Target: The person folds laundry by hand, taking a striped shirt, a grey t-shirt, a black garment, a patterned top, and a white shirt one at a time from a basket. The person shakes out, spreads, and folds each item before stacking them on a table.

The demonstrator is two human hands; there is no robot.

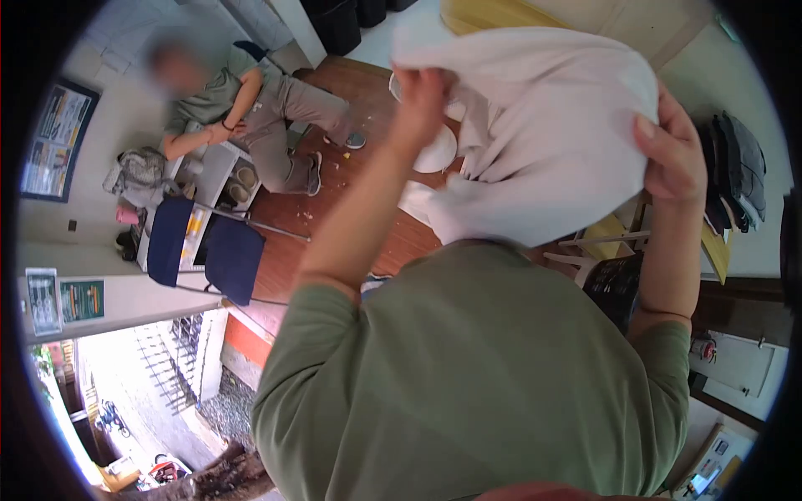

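A large off-white cloth (551,125) is spread and bunched up in front of my chest, with deep folds on its left side. My right hand (672,150) grips its right edge, thumb on the near face and fingers behind. At the cloth's upper left corner, my left hand (422,104) is closed on the fabric; its fingers are somewhat blurred. The lower part of the cloth hangs close over my green shirt (493,359). Beyond my left wrist, a white rounded object (439,152) shows partly behind the cloth.
A person (225,108) sits at the left beside a white shelf (219,163) holding shoes. Dark blue folding chairs (234,259) stand nearer on the wooden floor (284,217), which has small scraps on it. Dark folded clothes (735,167) are stacked at right; a black crate (614,288) is below.
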